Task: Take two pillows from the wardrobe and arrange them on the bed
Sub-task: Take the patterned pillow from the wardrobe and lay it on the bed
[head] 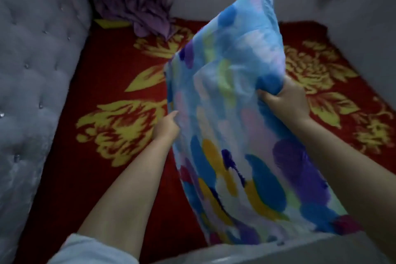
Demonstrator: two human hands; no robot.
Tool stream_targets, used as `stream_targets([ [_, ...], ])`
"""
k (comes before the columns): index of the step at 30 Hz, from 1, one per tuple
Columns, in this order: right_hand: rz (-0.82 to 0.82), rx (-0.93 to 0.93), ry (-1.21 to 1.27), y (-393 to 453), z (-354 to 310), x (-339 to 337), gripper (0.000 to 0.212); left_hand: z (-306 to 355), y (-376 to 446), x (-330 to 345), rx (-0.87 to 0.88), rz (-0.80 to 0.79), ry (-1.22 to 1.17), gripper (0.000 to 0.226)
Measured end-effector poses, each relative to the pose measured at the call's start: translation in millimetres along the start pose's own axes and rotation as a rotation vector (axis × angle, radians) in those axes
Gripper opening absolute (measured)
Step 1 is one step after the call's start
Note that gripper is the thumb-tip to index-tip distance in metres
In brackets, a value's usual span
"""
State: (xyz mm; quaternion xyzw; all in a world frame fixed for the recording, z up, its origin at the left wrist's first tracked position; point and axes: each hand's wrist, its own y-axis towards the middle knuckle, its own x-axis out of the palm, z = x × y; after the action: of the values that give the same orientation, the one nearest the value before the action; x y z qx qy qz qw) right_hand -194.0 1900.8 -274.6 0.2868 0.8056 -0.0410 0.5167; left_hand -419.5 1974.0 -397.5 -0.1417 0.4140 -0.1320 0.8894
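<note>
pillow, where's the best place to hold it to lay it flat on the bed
Grip the pillow at its two long side edges, one from each side, where the left hand and right hand pinch it now; it is long and limp.

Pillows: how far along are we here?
Done: one pillow is out of the wardrobe and over the bed. In hand: left hand and right hand each have a grip on it, holding it upright above the red cover. Left: laying it down. No second pillow is in view.
</note>
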Motion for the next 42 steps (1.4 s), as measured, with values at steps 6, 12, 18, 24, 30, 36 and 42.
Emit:
stream_targets([
  [6,-0.083,-0.156,-0.079,0,-79,8,0.028,53,-24,-88,0.244,0.327,0.329,0.050],
  [12,-0.474,-0.129,0.042,-11,-105,73,0.028,-20,-49,-117,0.135,0.300,0.615,0.040],
  [18,-0.690,-0.081,-0.161,-41,-40,136,0.020,-69,-40,-61,0.077,0.081,0.692,0.041],
  [24,-0.800,-0.015,-0.468,-40,54,195,0.041,-88,-10,40,-0.152,-0.231,0.453,0.056],
  [30,-0.757,0.062,-0.541,15,128,254,0.076,-90,44,129,-0.451,-0.339,0.209,0.085],
  [36,-0.645,0.289,-0.435,29,184,309,0.111,-118,78,171,-0.563,-0.250,0.203,0.061],
  [42,-0.425,0.303,-0.301,43,202,328,0.071,-134,81,180,-0.545,-0.217,0.009,0.047],
])
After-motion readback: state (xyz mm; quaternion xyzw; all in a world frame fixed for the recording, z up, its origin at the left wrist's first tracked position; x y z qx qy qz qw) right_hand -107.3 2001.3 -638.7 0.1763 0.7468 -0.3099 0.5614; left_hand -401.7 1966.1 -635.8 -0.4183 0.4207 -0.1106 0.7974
